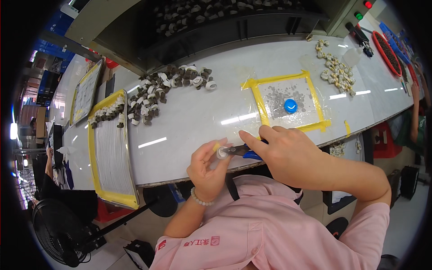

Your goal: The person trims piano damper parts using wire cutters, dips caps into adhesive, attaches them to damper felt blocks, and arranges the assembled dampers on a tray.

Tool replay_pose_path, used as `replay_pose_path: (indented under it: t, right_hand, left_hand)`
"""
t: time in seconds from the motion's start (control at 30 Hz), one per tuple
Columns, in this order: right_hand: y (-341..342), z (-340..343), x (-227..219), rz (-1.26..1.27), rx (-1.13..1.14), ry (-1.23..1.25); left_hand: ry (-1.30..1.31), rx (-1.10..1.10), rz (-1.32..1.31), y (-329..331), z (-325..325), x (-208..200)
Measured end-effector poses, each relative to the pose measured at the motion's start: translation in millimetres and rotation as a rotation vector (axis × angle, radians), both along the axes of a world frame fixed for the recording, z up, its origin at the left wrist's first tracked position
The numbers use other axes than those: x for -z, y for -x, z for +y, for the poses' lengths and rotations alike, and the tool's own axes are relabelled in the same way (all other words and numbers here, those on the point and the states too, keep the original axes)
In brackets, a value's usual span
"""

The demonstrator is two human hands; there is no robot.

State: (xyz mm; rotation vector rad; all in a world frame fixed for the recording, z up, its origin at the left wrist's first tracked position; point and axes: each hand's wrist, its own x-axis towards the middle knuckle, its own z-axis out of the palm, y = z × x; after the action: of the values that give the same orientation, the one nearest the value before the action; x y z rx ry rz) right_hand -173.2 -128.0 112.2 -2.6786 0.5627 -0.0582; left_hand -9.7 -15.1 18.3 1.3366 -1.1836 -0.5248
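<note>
My left hand (pixel 208 170) pinches a small white round part (pixel 222 153) between thumb and fingers, above the table's front edge. A bit of yellow shows at one of its fingertips. My right hand (pixel 288 155) is closed around blue-handled pliers (pixel 237 150), whose dark jaws reach to the white part. Whether the jaws bite on it or only touch it, I cannot tell. Past my right hand, a blue round cap (pixel 290 106) stands within a square of yellow tape (pixel 263 103) stuck on the table.
Dark-and-white small parts (pixel 155 92) lie heaped at the back left. Left of me, a yellow-edged tray (pixel 93 159) bears a few more. Cream pieces (pixel 335 74) are scattered at the back right, near a red basket (pixel 386 53). A black fan (pixel 58 231) stands lower left.
</note>
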Motion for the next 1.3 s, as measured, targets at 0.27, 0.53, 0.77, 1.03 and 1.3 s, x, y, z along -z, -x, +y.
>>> replay_pose_path:
  t: [0.27,0.53,0.77,1.03,1.3]
  right_hand:
    - [50.8,-26.4,-9.2,-0.129,0.544,-0.146]
    - [195.0,-122.3,50.6,0.046,1.117,0.29]
    - [208.3,-148.0,69.1,0.038,1.187,0.358]
    - [244.5,-165.2,80.6,0.1,1.385,0.428]
    - [216.3,-150.4,65.9,-0.324,0.95,0.456]
  left_hand:
    - [0.04,0.013,0.22,-1.2,-2.0,0.3]
    - [-0.036,0.11,0.362,-3.5,-8.3,-8.2]
    - [-0.185,0.192,0.577,2.3,-22.5,-22.8]
    - [-0.254,0.21,0.556,6.3,-27.0,-18.6]
    - [-0.184,0.182,0.59,7.5,-26.2,-12.0]
